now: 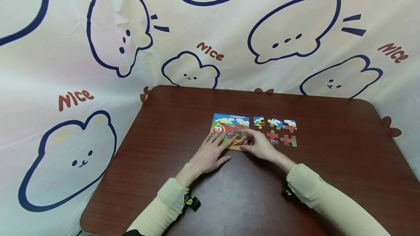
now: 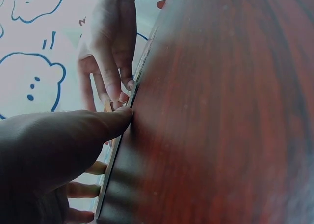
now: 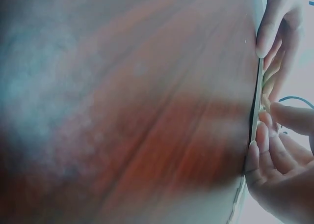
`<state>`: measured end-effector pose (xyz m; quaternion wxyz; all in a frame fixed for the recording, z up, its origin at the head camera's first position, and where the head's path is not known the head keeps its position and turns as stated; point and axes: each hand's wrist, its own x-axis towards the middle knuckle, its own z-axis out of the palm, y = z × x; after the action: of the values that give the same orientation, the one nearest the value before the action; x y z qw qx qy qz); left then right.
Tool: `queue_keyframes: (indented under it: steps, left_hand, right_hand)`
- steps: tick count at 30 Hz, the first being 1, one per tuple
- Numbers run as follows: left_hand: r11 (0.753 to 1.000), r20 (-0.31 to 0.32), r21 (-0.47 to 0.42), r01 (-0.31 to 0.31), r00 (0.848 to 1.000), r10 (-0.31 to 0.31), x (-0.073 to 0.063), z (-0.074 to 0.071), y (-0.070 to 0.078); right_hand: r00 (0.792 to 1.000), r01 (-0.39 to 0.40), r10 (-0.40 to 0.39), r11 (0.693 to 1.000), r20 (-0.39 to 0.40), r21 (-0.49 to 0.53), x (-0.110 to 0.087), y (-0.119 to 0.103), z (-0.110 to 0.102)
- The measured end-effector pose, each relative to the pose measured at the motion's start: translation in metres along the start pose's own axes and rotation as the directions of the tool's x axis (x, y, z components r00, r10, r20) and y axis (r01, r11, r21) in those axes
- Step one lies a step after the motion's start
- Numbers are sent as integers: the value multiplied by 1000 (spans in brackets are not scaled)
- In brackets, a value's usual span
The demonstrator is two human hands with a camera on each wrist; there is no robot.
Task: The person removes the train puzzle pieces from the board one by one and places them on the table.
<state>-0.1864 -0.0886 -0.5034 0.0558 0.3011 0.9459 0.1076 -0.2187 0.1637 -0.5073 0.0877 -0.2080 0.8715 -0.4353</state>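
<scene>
A square picture puzzle [image 1: 232,120], with clouds, green hills and a red figure with a round-eyed face, lies on the brown table. My left hand [image 1: 207,154] rests on its lower left with the fingers spread; its thumb lies at the near edge in the left wrist view. Over the puzzle's lower right, my right hand [image 1: 261,145] pinches a small tan-edged puzzle piece [image 1: 238,140], mostly covered by the fingers. Orange-tan edges show between those fingers in the left wrist view. In the right wrist view the right fingers [image 3: 277,153] are curled at the board's edge.
Several loose jigsaw pieces lie right of the puzzle, among them a sky piece [image 1: 259,121], a cloud piece [image 1: 290,124] and a red-green piece [image 1: 288,140]. The brown table [image 1: 170,119] meets a patterned cloth [image 1: 236,72] behind.
</scene>
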Motion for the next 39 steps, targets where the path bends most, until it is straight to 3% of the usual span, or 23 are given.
queue_keyframes:
  steps: [9,23,31,39]
  left_hand:
    - [1000,-12,-5,0,1000,0,0,3,-1]
    - [1000,5,-5,8,1000,-8,1,4,0]
    - [999,1,-39,6,1000,-6,2,3,0]
    - [999,-2,-37,9,1000,-9,1,4,-1]
  right_hand:
    - [999,-41,42,999,-15,32,0,1,2]
    - [987,-104,108,994,-120,43,-10,0,-7]
    - [968,-174,180,984,-178,47,-33,8,-33]
    - [958,-167,174,985,-228,48,-66,20,-61]
